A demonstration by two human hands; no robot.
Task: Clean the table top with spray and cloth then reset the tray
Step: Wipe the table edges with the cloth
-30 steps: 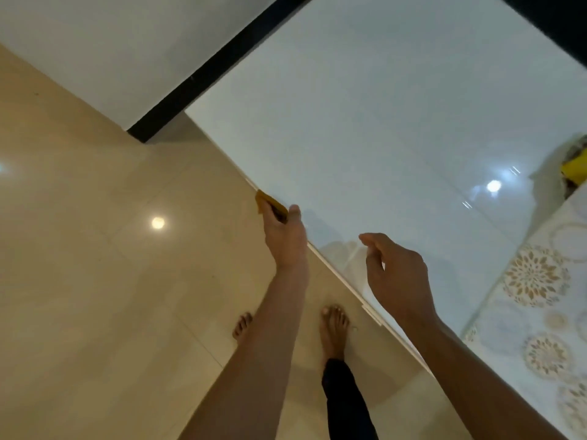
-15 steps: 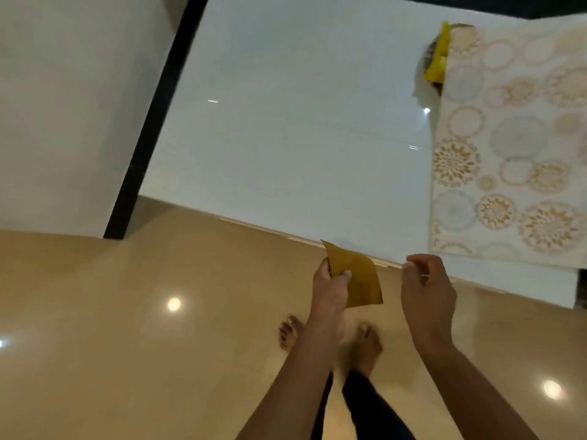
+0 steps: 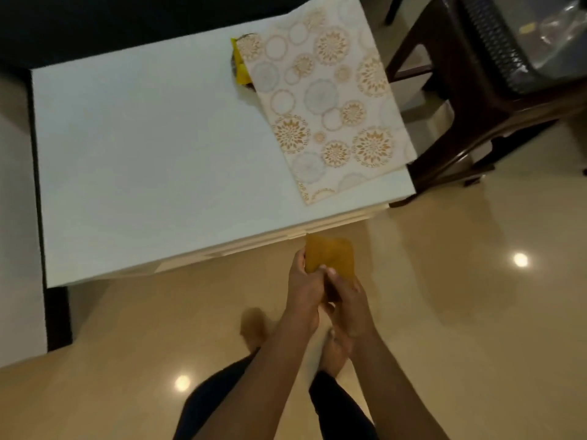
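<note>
A small mustard-yellow cloth [image 3: 332,255] is held in front of me, just off the near edge of the white table top [image 3: 152,154]. My left hand [image 3: 303,284] grips its left side and my right hand [image 3: 347,295] holds its lower right part, the two hands touching. At the table's far right lies a patterned sheet [image 3: 327,100] with gold and grey circles, overhanging the edge. A dark round tray [image 3: 236,66] with something yellow on it peeks from under that sheet. No spray bottle is visible.
A dark wooden chair [image 3: 476,100] stands right of the table. A glossy beige floor [image 3: 460,296] lies around me, and my bare feet [image 3: 254,328] are below my hands. A dark strip [image 3: 57,315] runs along the table's left side.
The view has swung so the whole table shows. My right hand, apart from the cloth before, has come in and taken hold of it alongside my left hand.
</note>
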